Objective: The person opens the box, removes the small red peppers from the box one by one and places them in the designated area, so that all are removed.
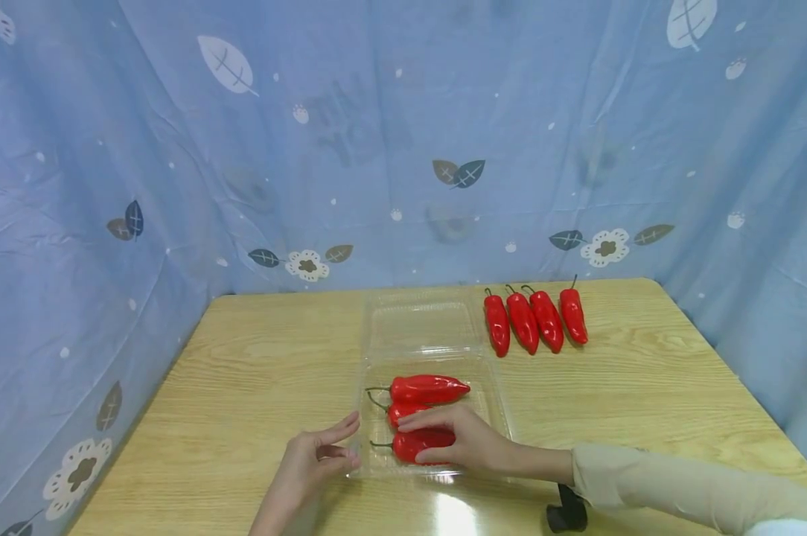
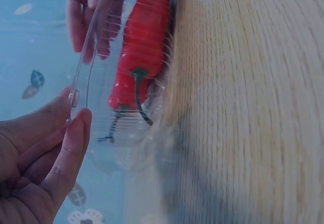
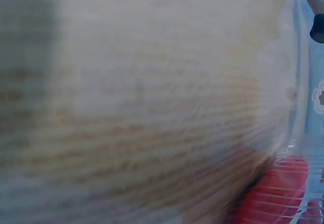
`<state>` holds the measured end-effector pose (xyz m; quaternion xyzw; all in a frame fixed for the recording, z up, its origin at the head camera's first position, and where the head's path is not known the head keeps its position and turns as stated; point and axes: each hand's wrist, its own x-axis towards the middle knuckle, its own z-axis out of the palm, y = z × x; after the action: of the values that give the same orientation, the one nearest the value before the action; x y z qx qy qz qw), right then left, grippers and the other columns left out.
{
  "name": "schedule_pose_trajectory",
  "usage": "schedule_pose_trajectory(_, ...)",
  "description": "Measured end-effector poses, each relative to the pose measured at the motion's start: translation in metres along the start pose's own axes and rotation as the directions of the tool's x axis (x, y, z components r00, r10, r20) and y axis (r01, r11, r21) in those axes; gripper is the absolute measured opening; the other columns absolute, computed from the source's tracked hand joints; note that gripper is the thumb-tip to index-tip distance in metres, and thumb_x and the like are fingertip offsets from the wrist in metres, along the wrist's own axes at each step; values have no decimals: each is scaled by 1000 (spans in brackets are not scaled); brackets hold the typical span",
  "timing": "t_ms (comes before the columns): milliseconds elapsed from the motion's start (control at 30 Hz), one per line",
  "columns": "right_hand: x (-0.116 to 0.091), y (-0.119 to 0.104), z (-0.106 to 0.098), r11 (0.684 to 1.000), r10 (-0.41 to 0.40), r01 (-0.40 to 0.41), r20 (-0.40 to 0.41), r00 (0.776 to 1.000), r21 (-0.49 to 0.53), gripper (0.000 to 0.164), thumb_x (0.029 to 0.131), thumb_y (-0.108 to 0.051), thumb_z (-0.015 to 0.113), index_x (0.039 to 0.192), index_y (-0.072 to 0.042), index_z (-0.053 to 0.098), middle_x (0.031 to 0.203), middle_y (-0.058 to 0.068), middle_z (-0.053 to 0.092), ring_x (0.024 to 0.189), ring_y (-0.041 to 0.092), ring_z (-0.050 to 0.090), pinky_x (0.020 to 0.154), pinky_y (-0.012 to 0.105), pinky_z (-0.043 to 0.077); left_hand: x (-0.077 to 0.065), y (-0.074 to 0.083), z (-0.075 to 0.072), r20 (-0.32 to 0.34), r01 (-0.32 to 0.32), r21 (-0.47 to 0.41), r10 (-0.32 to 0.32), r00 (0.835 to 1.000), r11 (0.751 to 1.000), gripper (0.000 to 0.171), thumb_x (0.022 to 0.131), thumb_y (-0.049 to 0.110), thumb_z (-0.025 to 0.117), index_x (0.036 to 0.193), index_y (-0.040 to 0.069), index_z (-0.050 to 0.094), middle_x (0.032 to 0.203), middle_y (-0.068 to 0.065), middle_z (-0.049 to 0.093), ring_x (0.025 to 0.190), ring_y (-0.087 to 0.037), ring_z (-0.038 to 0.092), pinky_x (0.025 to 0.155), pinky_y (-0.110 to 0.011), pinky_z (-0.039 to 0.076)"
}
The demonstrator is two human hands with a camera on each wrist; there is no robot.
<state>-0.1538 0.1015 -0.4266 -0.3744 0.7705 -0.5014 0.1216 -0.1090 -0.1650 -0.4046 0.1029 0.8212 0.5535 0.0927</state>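
A clear plastic clamshell box (image 1: 504,417) lies with its lid (image 1: 423,298) folded back. Three red chili peppers are inside, side by side: a far one (image 1: 426,388), a middle one (image 1: 403,411) and a near one (image 1: 413,445), stems to the left. My left hand (image 1: 313,458) pinches the box's front-left rim between thumb and fingertip, as the left wrist view shows. Reaching over the box from the right, my right hand (image 1: 473,441) holds the near pepper, thumb on its front side and fingers across its far side. The right wrist view catches only a red pepper (image 3: 278,193) through the box wall.
Several more red peppers (image 1: 524,321) lie in a row at the back right, beside the lid. A black object (image 1: 567,512) is near the front edge, beneath the right sleeve (image 1: 665,480). Blue patterned curtain (image 1: 390,149) encloses the wooden table (image 1: 263,350).
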Motion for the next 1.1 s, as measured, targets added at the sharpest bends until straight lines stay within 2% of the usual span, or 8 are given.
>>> schedule_pose_trajectory(100,2,-1,1,995,-28,32,44,999,-93,42,84,-15,75,124,-8,65,123,-2,65,116,11,58,99,28,48,-1,1,1,-1,8,15,-8,1000,1000,48,77,1,76,120,-11,60,134,-24,50,75,-9,67,69,-18,57)
schedule_pose_trajectory(300,9,-1,0,986,-38,57,121,992,-154,39,87,-15,71,124,-6,64,123,0,66,114,8,58,99,26,47,0,1,0,-9,21,21,-21,1000,1000,48,76,1,77,120,-10,60,134,-24,50,74,-9,66,69,-19,57)
schedule_pose_trajectory(433,12,4,0,951,-114,158,176,978,-265,37,88,-15,70,123,-4,64,124,5,65,116,12,58,100,28,47,0,0,0,-6,8,20,-8,1000,1000,49,76,1,77,120,-11,59,134,-24,50,74,-9,66,69,-19,58)
schedule_pose_trajectory(533,15,6,-1,930,-113,182,223,968,-320,38,89,-17,69,124,-6,64,126,4,63,118,13,56,102,29,46,0,0,0,-6,7,17,-7,1000,1000,49,76,1,77,119,-12,59,133,-24,50,74,-9,66,69,-19,58)
schedule_pose_trajectory(733,19,3,-2,917,-55,159,280,959,-365,44,88,-21,71,128,-8,61,127,0,62,118,12,55,102,29,46,0,-1,1,-5,14,19,-14,1000,1000,49,77,1,77,121,-11,59,134,-24,51,74,-9,66,69,-17,57)
schedule_pose_trajectory(867,21,2,-2,897,-84,208,310,947,-390,38,89,-21,69,124,-8,63,123,-1,64,115,9,57,100,25,46,0,-1,0,-3,10,15,-10,1000,1000,49,77,2,77,121,-11,59,134,-24,51,74,-9,66,69,-18,57)
schedule_pose_trajectory(967,22,4,-1,897,-111,232,317,942,-375,33,91,-22,68,120,-9,63,117,-4,66,107,3,58,95,17,47,0,-1,0,1,8,14,-8,1000,1000,49,78,2,77,122,-10,59,134,-24,50,74,-9,66,69,-18,57)
schedule_pose_trajectory(1100,24,7,1,910,-120,224,295,948,-350,29,90,-23,68,115,-10,64,109,-7,67,96,-2,56,86,12,47,0,-2,0,5,8,21,-8,1000,1000,50,78,3,77,122,-10,58,134,-24,50,75,-9,66,68,-18,57)
